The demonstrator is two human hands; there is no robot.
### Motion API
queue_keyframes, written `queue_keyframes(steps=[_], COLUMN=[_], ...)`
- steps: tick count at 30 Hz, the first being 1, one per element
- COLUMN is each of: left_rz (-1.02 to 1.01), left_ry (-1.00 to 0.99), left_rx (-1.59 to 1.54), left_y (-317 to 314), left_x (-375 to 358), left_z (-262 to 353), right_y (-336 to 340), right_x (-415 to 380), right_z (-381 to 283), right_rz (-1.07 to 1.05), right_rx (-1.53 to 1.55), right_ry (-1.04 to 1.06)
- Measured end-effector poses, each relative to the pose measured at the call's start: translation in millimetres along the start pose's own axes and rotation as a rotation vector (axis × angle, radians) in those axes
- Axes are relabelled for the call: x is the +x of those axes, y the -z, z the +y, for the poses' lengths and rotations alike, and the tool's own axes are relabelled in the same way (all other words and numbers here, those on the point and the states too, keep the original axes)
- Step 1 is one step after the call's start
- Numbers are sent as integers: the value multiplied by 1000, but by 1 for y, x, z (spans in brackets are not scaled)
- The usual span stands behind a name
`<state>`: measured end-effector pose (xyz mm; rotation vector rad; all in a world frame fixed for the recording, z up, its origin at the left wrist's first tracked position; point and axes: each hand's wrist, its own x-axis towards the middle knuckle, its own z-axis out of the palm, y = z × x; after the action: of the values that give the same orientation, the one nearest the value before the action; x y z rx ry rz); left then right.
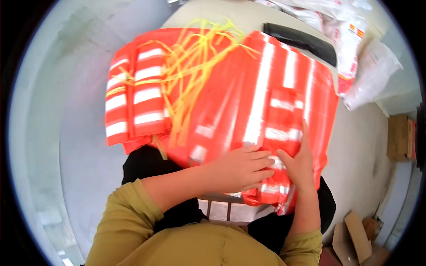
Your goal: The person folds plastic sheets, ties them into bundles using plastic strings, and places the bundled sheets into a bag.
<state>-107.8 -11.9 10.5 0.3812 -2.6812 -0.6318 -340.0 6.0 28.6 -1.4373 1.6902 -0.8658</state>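
Note:
A wide red plastic sheet point(230, 93) with white stripes lies spread over the surface in front of me and across my lap. On its right part is a narrow folded red-and-white striped bundle point(282, 133). My left hand point(248, 167) rests on the lower left side of this bundle, fingers stretched and slightly apart. My right hand point(299, 162) lies along the bundle's right side, thumb spread from the extended index finger; its other fingers are hardly visible. A loose heap of thin yellow ties point(191, 75) covers the sheet's upper left.
Folded striped bundles point(135, 97) bound with a yellow tie lie at the left. A black roll point(301, 42) sits at the back edge of the pale surface point(195, 15). White printed bags point(348, 40) stand behind. Cardboard boxes point(398, 137) and an open carton point(350, 239) are at the right.

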Motion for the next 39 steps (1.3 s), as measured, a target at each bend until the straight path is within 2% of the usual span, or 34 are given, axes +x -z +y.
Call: queue_keyframes(steps=[1,4,6,8,11,14,17,20,23,26,29,31,33,34,37,39], left_rz=[35,80,8,444,477,449,381,410,451,863,662,630,188,150,119,84], left_ry=[76,473,642,899,1053,1143,1115,1074,1122,935,1002,748,820,828,652,709], left_rx=[82,132,464,368,413,259,232,251,186,-107,-949,-1424,-1379,-1470,-1574,-1566], left_y=[3,44,88,81,85,86,88,90,101,90,76,43,33,33,32,27], left_x=[4,-5,-12,-37,-68,-85,-92,-92,-81,-66,-30,-12,2,5,12,10], left_z=[-6,-26,-32,-63,-93,-109,-121,-121,-114,-104,-55,-30,-12,4,17,13], right_y=[0,0,-1,-2,-3,-3,-5,-5,-3,0,4,0,-1,-2,-7,-9], right_x=[0,-2,-4,-3,-3,-2,-2,-2,-1,-1,-5,-8,-10,-10,-19,-22], right_z=[-3,-14,-21,-14,-12,-12,-8,-8,-9,-9,-7,-7,8,5,-4,-5], right_rz=[-1,17,42,45,54,50,56,61,80,104,112,111,87,76,-18,-49], right_rx=[4,21,64,54,63,142,250,358,468,578,719,843,843,845,977,976], right_ry=[-14,-99,-191,-143,-116,-133,-116,-127,-160,-194,-211,-218,-203,-193,-201,-211])
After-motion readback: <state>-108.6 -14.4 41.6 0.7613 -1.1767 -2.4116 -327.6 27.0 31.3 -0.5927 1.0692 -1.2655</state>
